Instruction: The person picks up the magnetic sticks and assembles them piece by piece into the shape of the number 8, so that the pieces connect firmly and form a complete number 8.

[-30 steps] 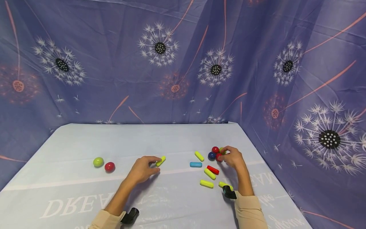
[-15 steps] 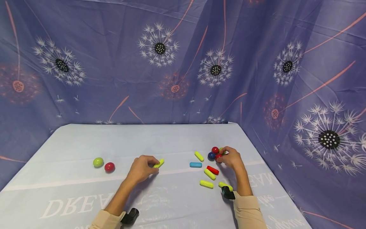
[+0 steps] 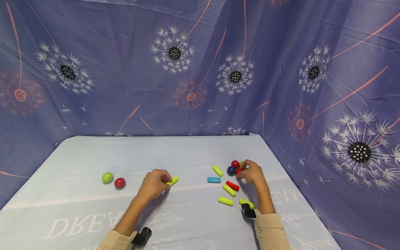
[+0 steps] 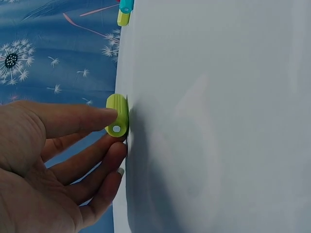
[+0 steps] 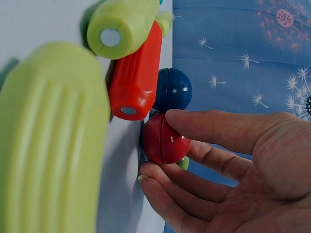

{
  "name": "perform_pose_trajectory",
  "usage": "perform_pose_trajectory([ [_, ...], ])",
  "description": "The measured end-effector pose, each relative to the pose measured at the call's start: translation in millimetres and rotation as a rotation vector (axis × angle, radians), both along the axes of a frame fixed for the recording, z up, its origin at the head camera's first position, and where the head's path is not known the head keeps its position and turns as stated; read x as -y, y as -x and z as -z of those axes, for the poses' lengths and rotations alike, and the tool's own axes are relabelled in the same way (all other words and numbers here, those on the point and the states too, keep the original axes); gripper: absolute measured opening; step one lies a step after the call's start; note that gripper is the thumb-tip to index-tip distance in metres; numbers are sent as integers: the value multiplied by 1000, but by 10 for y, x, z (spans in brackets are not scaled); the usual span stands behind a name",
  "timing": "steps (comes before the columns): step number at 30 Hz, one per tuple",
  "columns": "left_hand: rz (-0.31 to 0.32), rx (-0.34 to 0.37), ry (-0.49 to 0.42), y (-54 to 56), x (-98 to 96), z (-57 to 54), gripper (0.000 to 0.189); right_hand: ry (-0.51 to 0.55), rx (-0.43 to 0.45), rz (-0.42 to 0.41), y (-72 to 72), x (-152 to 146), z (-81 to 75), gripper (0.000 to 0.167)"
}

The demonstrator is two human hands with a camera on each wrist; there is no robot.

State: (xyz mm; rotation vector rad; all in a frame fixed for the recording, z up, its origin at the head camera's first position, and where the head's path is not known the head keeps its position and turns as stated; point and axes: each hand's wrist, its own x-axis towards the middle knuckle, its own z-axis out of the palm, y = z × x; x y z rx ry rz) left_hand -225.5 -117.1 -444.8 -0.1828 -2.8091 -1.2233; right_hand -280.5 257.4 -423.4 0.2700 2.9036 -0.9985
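A yellow-green magnetic rod [image 3: 174, 181] is pinched in my left hand [image 3: 155, 184], low over the tabletop near the middle. In the left wrist view the thumb lies along the rod [image 4: 116, 103], whose near end shows a round metal face. Toward the back right, my right hand [image 3: 252, 172] holds a red ball [image 3: 238, 173] between thumb and fingers. The right wrist view has the thumb on top of this red ball [image 5: 163, 141], close beside a dark blue ball [image 5: 176, 90]. Another red ball [image 3: 235, 163] and a green ball [image 3: 242, 164], partly hidden by the fingers, sit behind.
Between the hands lie a blue rod [image 3: 214, 180], a red rod [image 3: 232, 185] and several yellow-green rods [image 3: 225, 201]. One rod [image 3: 246, 202] is partly covered by the right wrist camera. A green ball [image 3: 107, 177] and a red ball [image 3: 120, 183] rest at the left.
My left hand has closed on the yellow-green rod and drawn it slightly left and nearer, turning it flatter. The right hand has barely shifted at the red ball.
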Motion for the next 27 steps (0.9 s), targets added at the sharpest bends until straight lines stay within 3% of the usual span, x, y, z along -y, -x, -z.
perform_pose_trajectory([
  [8, 2, 20, 33, 6, 36, -23, 29, -30, 11, -18, -58, 35, -117, 35],
  [15, 20, 35, 47, 8, 58, -41, 27, 31, -30, -49, -103, 119, -254, 31],
  [27, 31, 27, 56, 5, 90, -50, 28, 110, -118, -70, -106, 421, -258, 35],
])
